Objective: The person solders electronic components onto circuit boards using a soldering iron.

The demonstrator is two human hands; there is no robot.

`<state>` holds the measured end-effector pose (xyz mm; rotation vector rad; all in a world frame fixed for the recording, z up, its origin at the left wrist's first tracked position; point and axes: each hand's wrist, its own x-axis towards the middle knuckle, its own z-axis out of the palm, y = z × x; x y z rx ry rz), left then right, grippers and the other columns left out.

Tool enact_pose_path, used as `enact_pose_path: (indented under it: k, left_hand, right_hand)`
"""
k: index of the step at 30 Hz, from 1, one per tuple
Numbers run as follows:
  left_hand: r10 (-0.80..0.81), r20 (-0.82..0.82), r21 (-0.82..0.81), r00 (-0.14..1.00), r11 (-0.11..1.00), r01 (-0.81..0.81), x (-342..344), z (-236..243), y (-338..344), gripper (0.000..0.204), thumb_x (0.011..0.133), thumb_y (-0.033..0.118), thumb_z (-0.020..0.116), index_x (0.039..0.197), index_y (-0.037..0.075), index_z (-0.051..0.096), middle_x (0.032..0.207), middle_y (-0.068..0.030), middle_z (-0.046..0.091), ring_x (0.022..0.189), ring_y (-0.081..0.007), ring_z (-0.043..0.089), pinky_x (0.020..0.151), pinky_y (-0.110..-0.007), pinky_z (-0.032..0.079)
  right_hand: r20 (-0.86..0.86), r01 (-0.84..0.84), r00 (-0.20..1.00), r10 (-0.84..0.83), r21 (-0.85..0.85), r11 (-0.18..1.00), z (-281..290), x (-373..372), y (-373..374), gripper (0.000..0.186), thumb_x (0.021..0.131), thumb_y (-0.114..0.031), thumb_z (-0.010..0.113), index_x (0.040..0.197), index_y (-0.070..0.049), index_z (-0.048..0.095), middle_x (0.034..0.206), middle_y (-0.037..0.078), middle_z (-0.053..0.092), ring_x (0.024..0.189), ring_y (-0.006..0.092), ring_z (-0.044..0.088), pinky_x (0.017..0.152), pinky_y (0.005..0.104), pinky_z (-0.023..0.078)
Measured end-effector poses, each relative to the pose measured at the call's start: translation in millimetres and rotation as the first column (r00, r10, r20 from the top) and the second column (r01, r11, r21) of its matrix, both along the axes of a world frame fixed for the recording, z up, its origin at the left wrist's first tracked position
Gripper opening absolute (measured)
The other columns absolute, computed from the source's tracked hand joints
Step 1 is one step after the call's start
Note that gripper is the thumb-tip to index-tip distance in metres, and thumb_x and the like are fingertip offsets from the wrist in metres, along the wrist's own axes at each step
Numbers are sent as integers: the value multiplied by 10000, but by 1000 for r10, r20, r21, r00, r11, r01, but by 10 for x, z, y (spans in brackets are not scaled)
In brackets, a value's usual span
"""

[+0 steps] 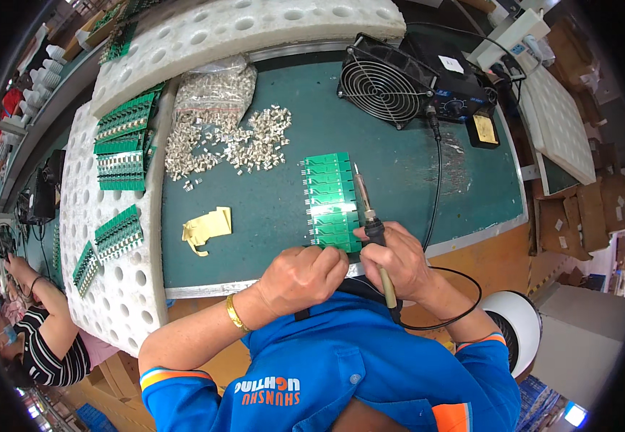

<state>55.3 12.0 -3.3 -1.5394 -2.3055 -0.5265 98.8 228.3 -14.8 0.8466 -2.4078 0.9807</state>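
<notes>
A green circuit board panel lies on the dark green work mat, with small pale parts sticking out along its left edge. My right hand is wrapped round a soldering iron; its metal tip points away from me beside the panel's right edge. At the panel's near left corner, my left hand is closed with the fingers pinched together. What those fingers hold, if anything, is hidden. Left of the panel sits a folded yellow piece. Small white connectors are heaped farther off, by their clear plastic bag.
A black fan and a soldering station stand at the back right, beside a yellow sponge holder. Holed white foam at the left carries finished-looking green boards. The iron's cable loops by my right forearm. Another person works far left.
</notes>
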Motion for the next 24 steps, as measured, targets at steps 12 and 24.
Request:
enact_pose_path:
  k: [12, 24]
  left_hand:
    - [77, 239, 81, 968, 992, -99, 61, 111, -167, 200, 713, 67, 715, 908, 52, 673, 700, -36, 535, 542, -165, 570, 465, -311, 470]
    - [33, 956, 200, 291, 651, -732, 101, 213, -500, 131, 910, 101, 628, 888, -14, 686, 744, 5, 536, 665, -55, 429, 574, -221, 309]
  right_hand:
    - [-27, 47, 999, -46, 23, 999, -42, 11, -15, 410, 685, -17, 732, 1040, -47, 529, 821, 159, 572, 673, 338, 568, 713, 468, 516]
    - [-47, 53, 998, -52, 19, 998, 136, -40, -86, 389, 725, 27, 723, 1014, -65, 481, 967, 209, 679, 719, 294, 655, 654, 407, 503]
